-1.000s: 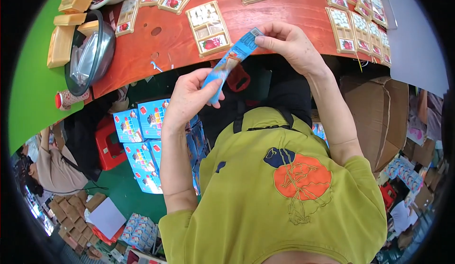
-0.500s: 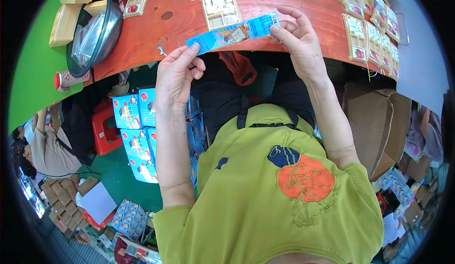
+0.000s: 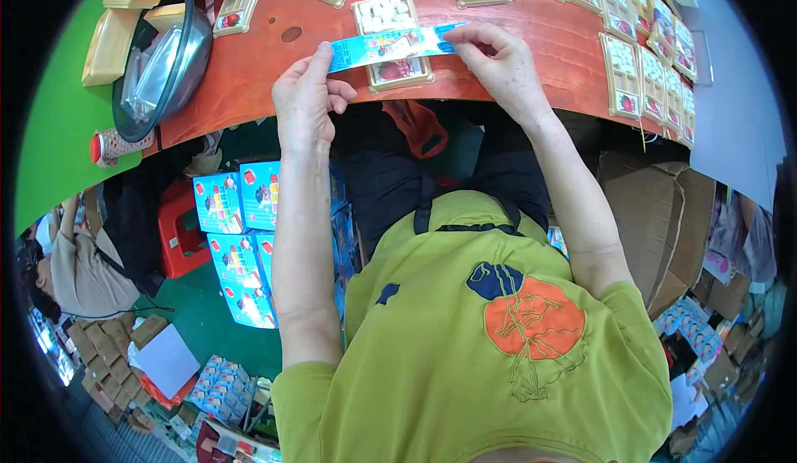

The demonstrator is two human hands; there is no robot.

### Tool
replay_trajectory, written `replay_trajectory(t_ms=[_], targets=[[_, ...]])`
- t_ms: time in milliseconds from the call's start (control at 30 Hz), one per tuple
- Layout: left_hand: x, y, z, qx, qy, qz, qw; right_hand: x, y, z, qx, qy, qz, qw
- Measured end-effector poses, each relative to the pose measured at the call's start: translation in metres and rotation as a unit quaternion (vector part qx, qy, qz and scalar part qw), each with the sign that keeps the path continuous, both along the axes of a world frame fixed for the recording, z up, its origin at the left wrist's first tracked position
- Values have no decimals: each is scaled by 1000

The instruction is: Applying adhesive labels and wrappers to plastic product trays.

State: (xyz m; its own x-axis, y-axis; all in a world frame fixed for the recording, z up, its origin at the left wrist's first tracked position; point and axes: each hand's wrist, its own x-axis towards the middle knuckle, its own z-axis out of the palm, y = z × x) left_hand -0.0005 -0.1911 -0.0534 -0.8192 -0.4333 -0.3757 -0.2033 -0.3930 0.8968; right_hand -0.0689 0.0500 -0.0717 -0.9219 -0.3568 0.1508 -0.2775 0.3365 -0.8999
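A long blue printed cardboard strip [image 3: 390, 46] is stretched between my two hands. My left hand [image 3: 309, 93] pinches its left end between thumb and fingers. At the other end, my right hand [image 3: 501, 66] grips the strip with its fingertips. The strip lies across the middle of a cream-coloured plastic tray [image 3: 427, 70] on the table; I cannot tell whether it touches it. White pieces [image 3: 387, 13] fill the tray's far part, and a strawberry picture [image 3: 397, 70] shows in its near part. The tray's middle is hidden under the strip.
More filled trays [image 3: 623, 73] stand in rows at the right of the reddish wooden table [image 3: 249, 81]. A dark-rimmed basin [image 3: 178, 64] and stacked empty trays [image 3: 112, 44] are at the left. Blue printed boxes [image 3: 241, 247] are stacked below, beside a red stool [image 3: 178, 230]. An open carton [image 3: 656, 222] stands right.
The strip has moved away from me and now crosses the tray's middle, leaving the near end with the strawberry picture in view. My right hand has moved left and turned palm-down.
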Motion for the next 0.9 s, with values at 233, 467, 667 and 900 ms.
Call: replay_trajectory(t_ms=[233, 467, 667, 900], targets=[[-6, 4, -3, -71, -26, -8, 997, -4, -4, 3, 46, 13, 11, 999], [-9, 8, -15, -103, -35, 10, 994, -8, -7, -2, 146, 163, 43, 975], [-6, 29, 1, -384, -84, -16, 919, -1, -10, 6, 300, 264, 81, 913], [44, 45, -11, -296, -96, 13, 950, 26, 7, 18, 339, 252, 131, 897]])
